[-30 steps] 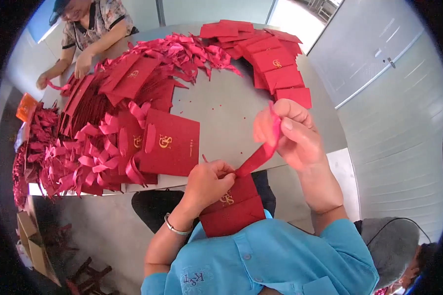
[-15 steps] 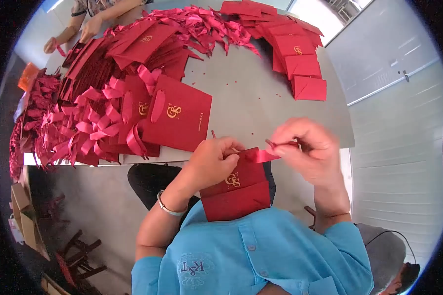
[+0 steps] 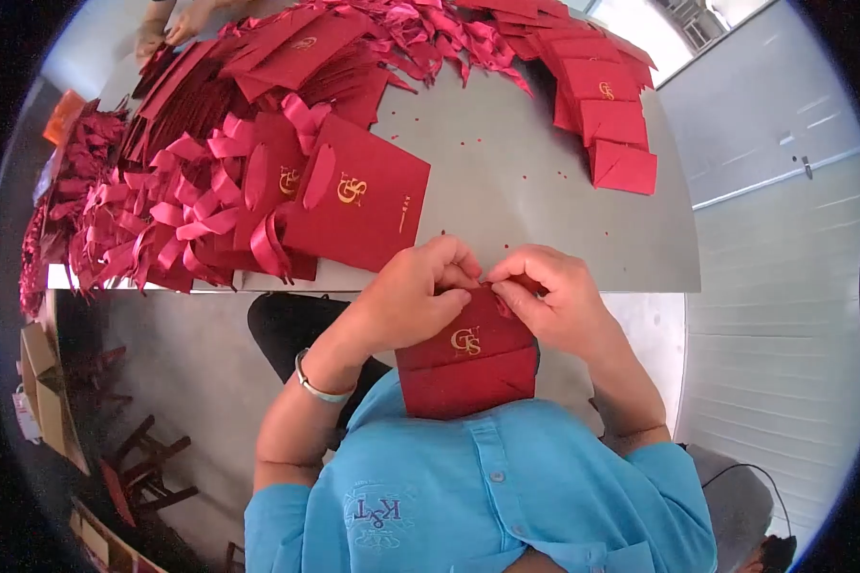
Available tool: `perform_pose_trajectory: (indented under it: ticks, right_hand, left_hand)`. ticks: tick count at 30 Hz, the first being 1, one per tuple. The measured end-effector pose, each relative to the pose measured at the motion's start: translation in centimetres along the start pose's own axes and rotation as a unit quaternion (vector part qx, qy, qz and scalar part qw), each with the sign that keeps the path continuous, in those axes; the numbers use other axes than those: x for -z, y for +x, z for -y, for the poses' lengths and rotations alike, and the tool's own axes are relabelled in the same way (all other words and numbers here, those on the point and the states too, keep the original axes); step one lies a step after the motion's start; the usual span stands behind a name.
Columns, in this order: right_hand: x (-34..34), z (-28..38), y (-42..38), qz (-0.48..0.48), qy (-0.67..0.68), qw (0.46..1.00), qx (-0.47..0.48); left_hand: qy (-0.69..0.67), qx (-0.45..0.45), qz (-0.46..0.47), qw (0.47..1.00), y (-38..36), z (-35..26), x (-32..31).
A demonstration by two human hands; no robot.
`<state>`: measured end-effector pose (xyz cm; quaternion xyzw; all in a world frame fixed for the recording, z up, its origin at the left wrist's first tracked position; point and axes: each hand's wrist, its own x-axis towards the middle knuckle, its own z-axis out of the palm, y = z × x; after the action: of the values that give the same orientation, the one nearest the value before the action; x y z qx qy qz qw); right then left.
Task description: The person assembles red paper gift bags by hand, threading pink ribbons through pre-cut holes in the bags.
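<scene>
Red bag (image 3: 468, 368) | just below left hand (image 3: 419, 298) and right hand (image 3: 554, 298) | both pinched at its top edge

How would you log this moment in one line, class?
left hand: pinching far edge of red bag | right hand: fingertips at same edge, hold unclear | table: gold-lettered bag, pink ribbons

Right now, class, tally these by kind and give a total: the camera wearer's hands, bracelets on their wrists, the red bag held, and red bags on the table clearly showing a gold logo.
Hands: 2, left hand and right hand
Bracelet: 1
Held red bag: 1
Red bags on the table clearly showing a gold logo: 4
Total: 8
</scene>
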<state>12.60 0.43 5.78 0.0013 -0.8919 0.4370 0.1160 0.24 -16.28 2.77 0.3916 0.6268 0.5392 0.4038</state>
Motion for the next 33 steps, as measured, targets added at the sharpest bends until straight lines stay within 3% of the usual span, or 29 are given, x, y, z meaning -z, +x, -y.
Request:
perform_pose_trajectory:
  ticks: [6, 8, 12, 15, 16, 17, 20, 23, 25, 26, 28, 29, 33]
  right_hand:
    - [0.3, 0.0, -0.4, 0.028, 0.051, 0.997, -0.058]
    - [0.3, 0.2, -0.3, 0.032, 0.046, 0.997, -0.055]
    - [0.2, 0.7, -0.4, 0.049, 0.018, 0.997, -0.053]
    - [0.5, 1.1, -0.4, 0.053, 0.003, 0.998, -0.045]
    - [0.5, 1.3, -0.4, 0.052, -0.011, 0.998, -0.038]
    - [0.5, 1.5, -0.4, 0.054, -0.011, 0.998, -0.038]
    - [0.1, 1.9, -0.3, 0.055, 0.038, 0.995, -0.068]
    - [-0.5, 2.5, 0.0, 0.040, 0.092, 0.988, -0.120]
    - [-0.9, 4.5, 0.8, -0.041, 0.042, 0.996, -0.063]
    - [-1.4, 4.7, 1.1, -0.036, 0.040, 0.997, -0.062]
    - [-2.2, 5.2, 1.7, 0.010, -0.123, 0.988, 0.095]
    - [-2.7, 5.0, 1.8, 0.021, -0.171, 0.979, 0.112]
    - [-3.4, 5.0, 2.1, 0.062, -0.149, 0.984, 0.081]
  left_hand:
    - [0.057, -0.021, 0.003, 0.998, -1.7, -1.4, 2.1]
    - [0.186, -0.098, -0.003, 0.978, -2.1, -2.0, 2.6]
    - [0.287, -0.041, -0.005, 0.957, -3.4, -2.6, 2.8]
    - [0.206, -0.099, 0.001, 0.974, -4.0, -1.4, 3.3]
    - [0.048, 0.002, 0.005, 0.999, -4.3, -1.6, 3.0]
    - [-0.113, 0.102, 0.008, 0.988, -4.5, -1.7, 2.7]
    - [-0.221, 0.076, -0.003, 0.972, -5.0, 0.7, 1.6]
    - [-0.251, 0.079, -0.016, 0.964, -5.4, 1.4, 1.8]
    - [-0.256, 0.079, -0.025, 0.963, -5.4, 1.9, 1.6]
    - [-0.256, 0.080, -0.028, 0.963, -5.4, 2.0, 1.6]
    - [-0.282, 0.082, -0.029, 0.955, -5.6, 2.2, 1.8]
    - [-0.304, 0.087, -0.025, 0.948, -5.7, 2.2, 1.9]
    - [-0.353, 0.070, -0.044, 0.932, -6.2, 2.9, 2.0]
